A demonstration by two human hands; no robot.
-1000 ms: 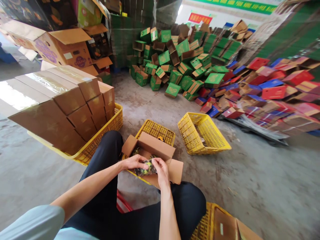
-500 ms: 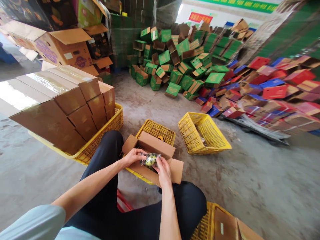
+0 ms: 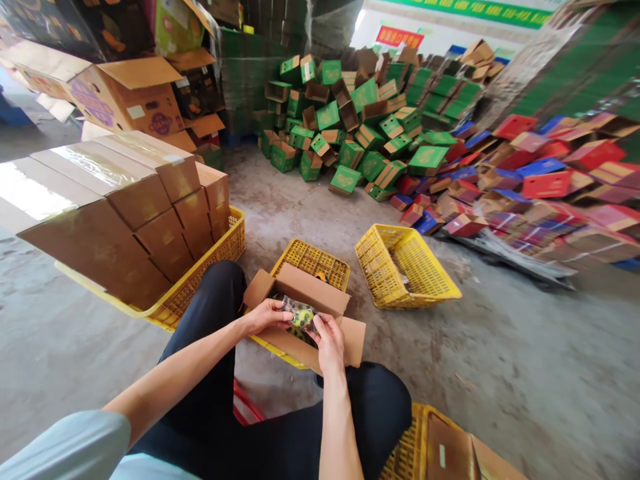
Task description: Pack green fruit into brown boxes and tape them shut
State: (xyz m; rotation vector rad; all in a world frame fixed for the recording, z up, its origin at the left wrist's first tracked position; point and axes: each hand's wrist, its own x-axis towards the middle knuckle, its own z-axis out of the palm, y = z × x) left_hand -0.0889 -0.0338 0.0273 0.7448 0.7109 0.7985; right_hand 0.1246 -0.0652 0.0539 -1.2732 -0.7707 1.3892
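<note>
Between my two hands I hold a small clear plastic packet (image 3: 303,316) with dark spots and something yellow-green showing through. My left hand (image 3: 267,316) pinches its left end, and my right hand (image 3: 329,339) pinches the right end. Just below the packet is an open cardboard box (image 3: 311,293), its flaps folded outward. Similar dark and green packets seem to lie inside it, mostly hidden by my hands. The box rests on an upturned yellow plastic crate (image 3: 325,261) between my knees.
At left a yellow crate (image 3: 200,293) holds stacked, taped cardboard boxes (image 3: 150,200). Another yellow crate (image 3: 407,267) lies on the floor to the right. A crate with cardboard (image 3: 417,447) is by my right knee. Green boxes (image 3: 345,180) and red and blue boxes (image 3: 545,185) are piled beyond.
The packet was lower, inside the box and partly covered by my fingers; it has come up above the box and is now stretched between both hands. It has tilted slightly over the last half second.
</note>
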